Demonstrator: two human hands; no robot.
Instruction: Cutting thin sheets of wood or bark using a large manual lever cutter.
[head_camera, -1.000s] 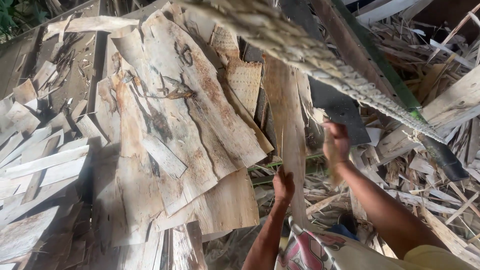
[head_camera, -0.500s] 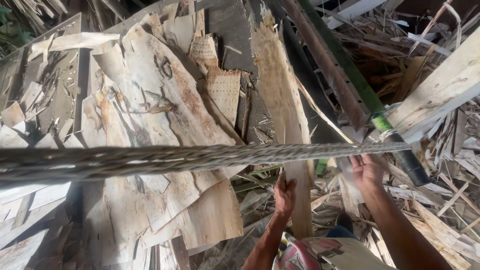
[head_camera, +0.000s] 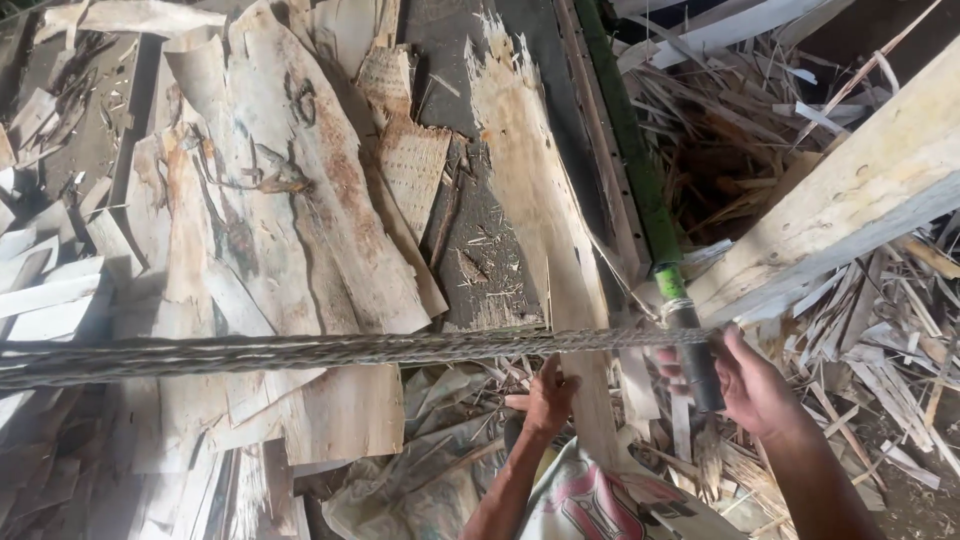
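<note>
Veneer pile: broad peeled sheets (head_camera: 270, 230) overlap across the left.
Rope: a twisted rope (head_camera: 300, 352) runs level across them.
Left hand (head_camera: 545, 400): gripping a long veneer strip (head_camera: 540, 230).
Right hand (head_camera: 745, 385): fingers spread beside a dark pole (head_camera: 690, 350).

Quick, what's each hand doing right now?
Left hand: closed on the edge of a long veneer strip.
Right hand: open, fingers touching the dark end of the pole, not gripping it.
</note>
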